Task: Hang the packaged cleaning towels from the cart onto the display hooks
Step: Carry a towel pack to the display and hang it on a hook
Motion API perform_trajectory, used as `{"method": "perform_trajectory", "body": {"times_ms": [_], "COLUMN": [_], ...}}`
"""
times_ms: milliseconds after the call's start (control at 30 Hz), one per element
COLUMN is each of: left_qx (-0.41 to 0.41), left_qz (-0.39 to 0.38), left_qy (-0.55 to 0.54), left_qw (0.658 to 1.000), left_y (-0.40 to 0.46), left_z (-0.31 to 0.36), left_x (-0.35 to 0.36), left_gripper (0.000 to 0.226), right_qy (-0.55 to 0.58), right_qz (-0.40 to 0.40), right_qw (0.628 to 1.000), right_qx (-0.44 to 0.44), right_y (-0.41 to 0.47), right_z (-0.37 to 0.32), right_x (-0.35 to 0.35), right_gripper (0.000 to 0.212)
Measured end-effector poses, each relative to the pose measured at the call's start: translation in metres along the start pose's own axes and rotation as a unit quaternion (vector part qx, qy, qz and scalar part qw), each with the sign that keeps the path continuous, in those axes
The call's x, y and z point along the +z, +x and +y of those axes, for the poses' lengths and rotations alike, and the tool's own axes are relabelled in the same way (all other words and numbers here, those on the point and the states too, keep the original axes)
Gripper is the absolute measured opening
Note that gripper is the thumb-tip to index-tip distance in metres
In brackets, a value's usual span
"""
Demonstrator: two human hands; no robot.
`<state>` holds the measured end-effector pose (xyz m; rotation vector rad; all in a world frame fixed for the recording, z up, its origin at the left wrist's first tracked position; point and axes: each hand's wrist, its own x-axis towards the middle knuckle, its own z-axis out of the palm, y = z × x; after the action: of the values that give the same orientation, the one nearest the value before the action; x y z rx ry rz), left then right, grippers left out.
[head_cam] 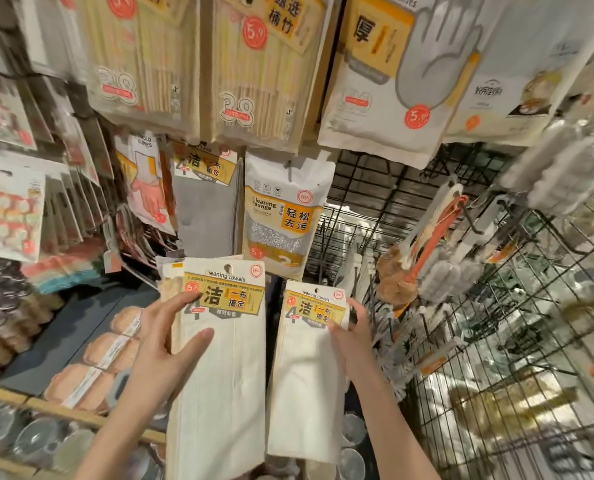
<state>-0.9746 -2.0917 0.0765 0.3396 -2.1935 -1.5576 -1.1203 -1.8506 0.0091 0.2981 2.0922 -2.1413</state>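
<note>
With the left hand [170, 337] gripping one towel pack [219, 368] and the right hand [349, 336] pinching another pack [306, 379], thread each hole above the fingers squarely onto its hook.

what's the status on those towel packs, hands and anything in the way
Left hand grips a towel stack, right hand a single towel pack. Neither hung yet. Cleaning sponge pack hangs just above.
</note>
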Motion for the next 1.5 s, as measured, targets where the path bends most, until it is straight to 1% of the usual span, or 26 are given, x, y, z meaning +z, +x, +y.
{"method": "perform_trajectory", "body": {"times_ms": [200, 267, 333, 367, 500, 633, 733, 867, 1033, 1167, 1333, 1500], "left_qx": [-0.014, -0.014, -0.018, -0.02, -0.023, -0.035, -0.043, -0.051, -0.066, -0.068, -0.075, -0.082], "left_qz": [0.0, -0.006, -0.015, -0.016, -0.017, -0.022, -0.023, -0.026, -0.03, -0.033, -0.033, -0.026], "left_qy": [0.007, 0.008, 0.007, 0.007, 0.009, 0.008, 0.0, 0.004, -0.014, -0.008, -0.004, -0.005], "left_qw": [1.0, 1.0, 1.0, 1.0, 1.0, 0.999, 0.999, 0.998, 0.997, 0.997, 0.997, 0.996], "left_y": [-0.003, -0.004, -0.005, -0.006, -0.006, -0.006, -0.006, -0.004, -0.004, -0.004, -0.003, -0.007], "left_z": [-0.009, -0.01, -0.01, -0.009, -0.01, -0.013, -0.014, -0.013, -0.012, -0.011, -0.008, -0.009], "left_x": [-0.002, -0.002, -0.003, -0.003, -0.004, -0.004, -0.002, 0.0, 0.003, 0.002, 0.003, 0.001], "left_gripper": [0.071, 0.064, 0.053, 0.052, 0.061, 0.05, 0.05, 0.051, 0.052, 0.051, 0.053, 0.052], "right_qy": [0.01, 0.012, 0.029, 0.037, 0.055, 0.068, 0.085, 0.058, 0.09, 0.064, 0.017, -0.037], "right_qz": [0.001, 0.014, 0.033, 0.039, 0.038, 0.049, 0.054, 0.037, 0.063, 0.07, 0.062, 0.085], "right_qw": [1.0, 0.999, 0.999, 0.998, 0.997, 0.996, 0.995, 0.998, 0.994, 0.995, 0.997, 0.995], "right_qx": [-0.024, -0.035, -0.031, -0.027, -0.026, -0.021, -0.013, -0.006, 0.002, -0.007, -0.047, -0.042], "right_y": [0.012, 0.015, 0.017, 0.018, 0.023, 0.023, 0.022, 0.023, 0.022, 0.031, 0.048, 0.066], "right_z": [0.017, 0.024, 0.032, 0.035, 0.039, 0.038, 0.036, 0.037, 0.043, 0.041, 0.042, 0.052], "right_x": [0.004, 0.007, 0.007, 0.007, 0.006, 0.007, 0.006, 0.009, 0.006, 0.007, 0.017, 0.022], "right_gripper": [0.049, 0.051, 0.052, 0.053, 0.056, 0.056, 0.055, 0.053, 0.056, 0.058, 0.05, 0.049]}}
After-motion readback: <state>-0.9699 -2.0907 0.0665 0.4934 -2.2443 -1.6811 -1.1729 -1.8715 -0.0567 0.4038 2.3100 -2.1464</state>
